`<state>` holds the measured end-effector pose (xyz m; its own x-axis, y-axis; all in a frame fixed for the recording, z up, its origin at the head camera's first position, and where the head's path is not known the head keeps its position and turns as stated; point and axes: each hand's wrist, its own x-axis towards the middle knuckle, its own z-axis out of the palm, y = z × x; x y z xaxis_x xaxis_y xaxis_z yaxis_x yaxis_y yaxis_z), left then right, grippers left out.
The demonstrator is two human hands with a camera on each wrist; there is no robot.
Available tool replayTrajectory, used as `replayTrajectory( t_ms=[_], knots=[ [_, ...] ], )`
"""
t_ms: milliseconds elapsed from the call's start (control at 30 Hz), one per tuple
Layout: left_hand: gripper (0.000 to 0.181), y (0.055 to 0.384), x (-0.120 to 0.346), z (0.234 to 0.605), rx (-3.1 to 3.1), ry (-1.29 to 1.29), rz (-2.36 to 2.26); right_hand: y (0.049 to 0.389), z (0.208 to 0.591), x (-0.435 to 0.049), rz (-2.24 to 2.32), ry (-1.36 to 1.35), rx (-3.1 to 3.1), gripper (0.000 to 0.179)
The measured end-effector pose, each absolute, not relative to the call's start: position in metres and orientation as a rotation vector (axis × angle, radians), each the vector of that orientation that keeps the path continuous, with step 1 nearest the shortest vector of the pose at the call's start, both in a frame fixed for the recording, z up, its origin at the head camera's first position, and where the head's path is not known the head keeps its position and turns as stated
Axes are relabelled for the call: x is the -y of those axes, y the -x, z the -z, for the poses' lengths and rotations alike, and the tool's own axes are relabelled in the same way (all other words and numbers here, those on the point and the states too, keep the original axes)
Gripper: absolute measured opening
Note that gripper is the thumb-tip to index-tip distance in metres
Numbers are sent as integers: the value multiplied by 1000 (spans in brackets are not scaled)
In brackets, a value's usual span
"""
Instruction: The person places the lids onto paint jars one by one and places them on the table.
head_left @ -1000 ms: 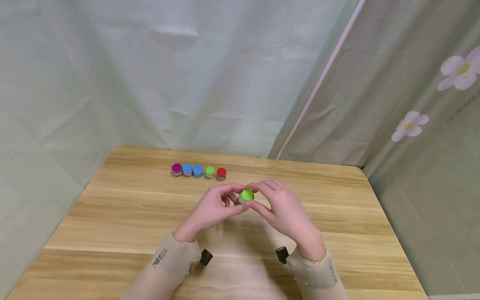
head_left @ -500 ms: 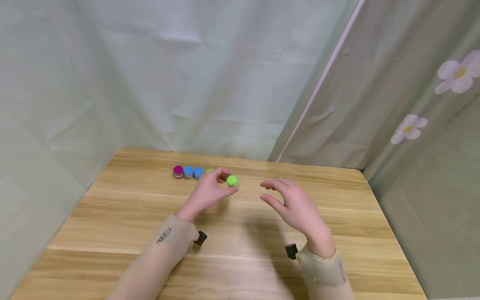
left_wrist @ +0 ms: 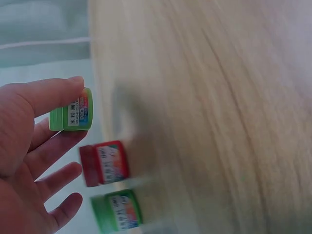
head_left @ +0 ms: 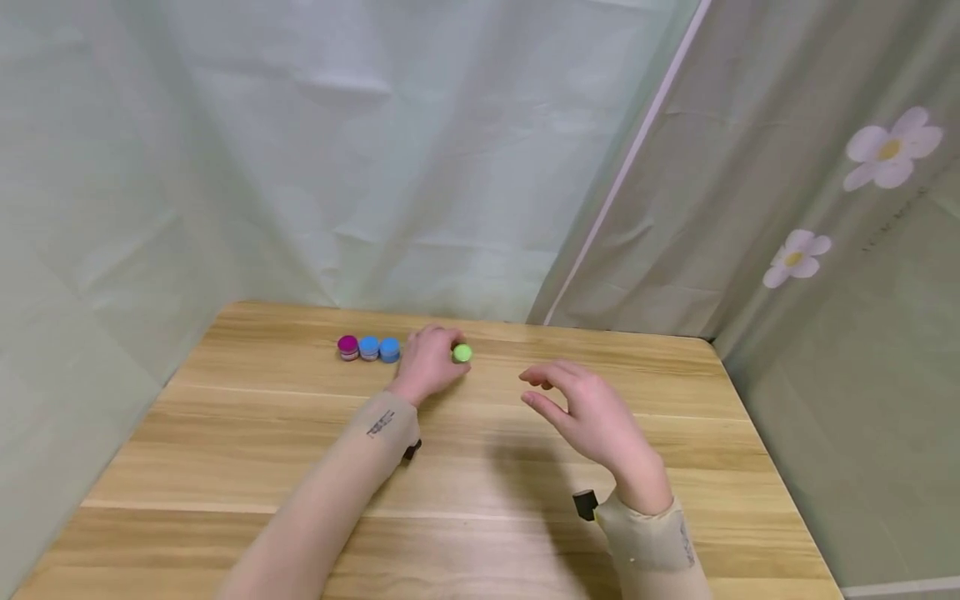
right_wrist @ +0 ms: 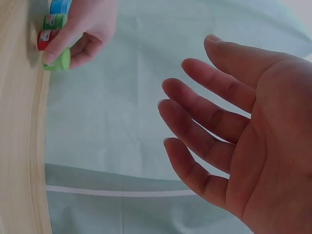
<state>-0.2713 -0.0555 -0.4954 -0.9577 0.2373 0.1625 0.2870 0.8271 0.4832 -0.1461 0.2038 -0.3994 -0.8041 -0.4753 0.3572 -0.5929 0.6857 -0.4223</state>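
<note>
My left hand (head_left: 431,360) pinches a small paint jar with a lime-green lid (head_left: 462,353) between thumb and fingers. In the left wrist view, this labelled green jar (left_wrist: 73,111) appears a little above the tabletop, at the end of a row. Beside it stand a red paint jar (left_wrist: 105,163) and another green one (left_wrist: 117,210), both hidden behind the hand in the head view. My right hand (head_left: 588,408) hovers over the table to the right, fingers loosely bent, holding nothing; its palm (right_wrist: 278,141) shows bare in the right wrist view.
Further left in the row are a purple-lidded jar (head_left: 348,347) and two blue-lidded jars, one (head_left: 368,348) beside the other (head_left: 389,350). They stand near the back edge of the wooden table (head_left: 465,500). A pale curtain (head_left: 420,167) hangs behind.
Both hands were on the green jar; the right hand let go and drew back right. My left hand carried the jar left and away from me, to the row's right end.
</note>
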Motion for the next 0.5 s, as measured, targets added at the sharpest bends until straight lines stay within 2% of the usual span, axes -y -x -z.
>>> replayTrajectory(
  t_ms=[400, 500],
  knots=[
    [41, 282, 54, 509, 2962, 330, 694, 147, 406, -206, -775, -888, 2691, 26],
    [49, 280, 55, 509, 2942, 357, 697, 148, 407, -206, -784, -892, 2725, 28]
  ],
)
